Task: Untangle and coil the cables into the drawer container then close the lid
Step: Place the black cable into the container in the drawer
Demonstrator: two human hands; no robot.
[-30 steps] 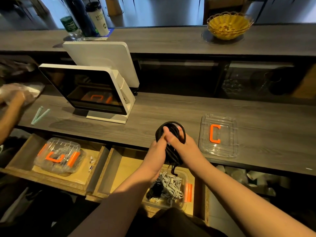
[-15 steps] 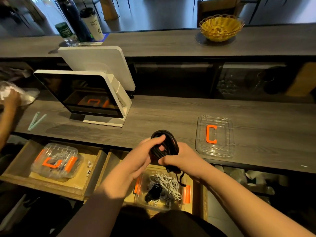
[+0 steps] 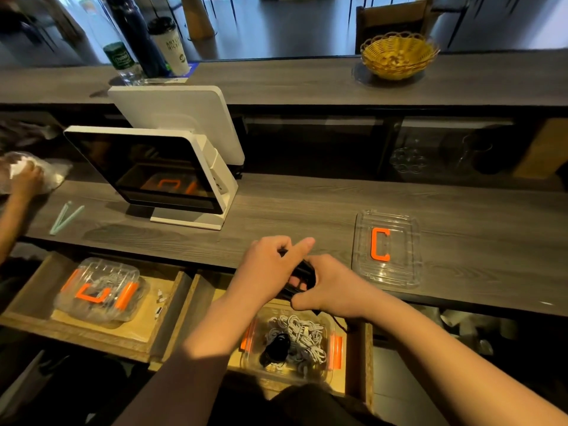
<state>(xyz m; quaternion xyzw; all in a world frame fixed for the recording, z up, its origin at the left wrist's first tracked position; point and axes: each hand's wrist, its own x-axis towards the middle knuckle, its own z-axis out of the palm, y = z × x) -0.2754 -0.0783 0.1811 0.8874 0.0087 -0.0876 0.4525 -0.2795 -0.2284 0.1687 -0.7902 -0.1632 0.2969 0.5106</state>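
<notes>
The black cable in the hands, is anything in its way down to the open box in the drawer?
Nothing visible blocks it. The black cable is directly above the open container, whose lid lies aside on the counter. White cables already fill it partly.

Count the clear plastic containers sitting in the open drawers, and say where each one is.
2. One closed container, lid on, lies in the left drawer. One open container holding white and black cables sits in the right drawer, below the hands. Its lid lies apart on the counter.
</notes>
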